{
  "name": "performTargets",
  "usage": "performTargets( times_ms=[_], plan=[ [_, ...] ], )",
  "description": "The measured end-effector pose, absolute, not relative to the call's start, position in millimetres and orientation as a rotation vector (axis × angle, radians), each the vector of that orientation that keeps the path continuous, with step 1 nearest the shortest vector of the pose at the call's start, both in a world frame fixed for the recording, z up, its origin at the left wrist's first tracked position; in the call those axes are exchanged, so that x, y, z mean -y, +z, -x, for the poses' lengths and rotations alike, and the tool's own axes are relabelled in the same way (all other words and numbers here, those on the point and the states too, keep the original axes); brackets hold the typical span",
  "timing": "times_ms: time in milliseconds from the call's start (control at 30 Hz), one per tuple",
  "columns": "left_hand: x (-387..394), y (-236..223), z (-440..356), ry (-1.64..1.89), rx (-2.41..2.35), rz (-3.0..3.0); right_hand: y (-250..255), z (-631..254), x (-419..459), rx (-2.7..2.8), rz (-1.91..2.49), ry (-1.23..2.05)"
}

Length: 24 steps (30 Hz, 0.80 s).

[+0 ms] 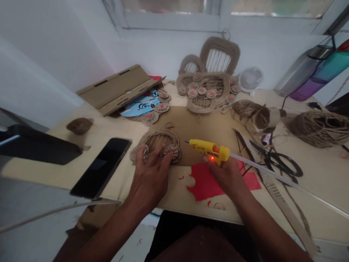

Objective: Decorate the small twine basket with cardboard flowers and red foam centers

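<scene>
My left hand (pixel 149 173) holds down a small twine-wrapped frame (pixel 162 135) with strings across its opening. Its fingers are bent over the frame, with the thumb on the right corrugated paper rosette (pixel 174 154) and a finger on the left rosette (pixel 133 154), partly hiding both. In my right hand (pixel 225 173) is a yellow hot glue gun (pixel 208 146), its red light on and its nozzle pointing left toward the frame, apart from it. A long clear glue stick (pixel 275 176) sticks out of the gun's back. Beneath the right hand lies cut red paper (pixel 201 182).
A brown cardboard sheet (pixel 204 122) lies under the work. Black scissors (pixel 280 162), corrugated strips (pixel 272 198) and a twine bundle (pixel 319 127) lie right. A phone (pixel 100 169) sits left. Twine-wrapped frames with rosettes (pixel 208 91) and a small fan (pixel 251 78) stand by the wall.
</scene>
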<state>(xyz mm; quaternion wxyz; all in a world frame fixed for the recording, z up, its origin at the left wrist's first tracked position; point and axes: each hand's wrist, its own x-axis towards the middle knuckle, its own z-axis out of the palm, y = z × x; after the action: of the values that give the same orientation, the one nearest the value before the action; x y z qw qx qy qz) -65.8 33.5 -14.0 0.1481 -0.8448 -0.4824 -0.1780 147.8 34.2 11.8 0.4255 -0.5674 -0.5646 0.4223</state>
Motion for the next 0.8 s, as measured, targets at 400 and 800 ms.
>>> performTargets(
  times_ms=[400,800],
  plan=[
    [-31.3,-14.3,62.6,-0.494,1.427,2.387,8.1,-148.0,-36.0,1.394,1.448,1.035],
    [-29.8,-16.0,61.6,-0.589,1.386,2.442,4.6,-148.2,-35.6,1.399,1.451,1.047]
  ],
)
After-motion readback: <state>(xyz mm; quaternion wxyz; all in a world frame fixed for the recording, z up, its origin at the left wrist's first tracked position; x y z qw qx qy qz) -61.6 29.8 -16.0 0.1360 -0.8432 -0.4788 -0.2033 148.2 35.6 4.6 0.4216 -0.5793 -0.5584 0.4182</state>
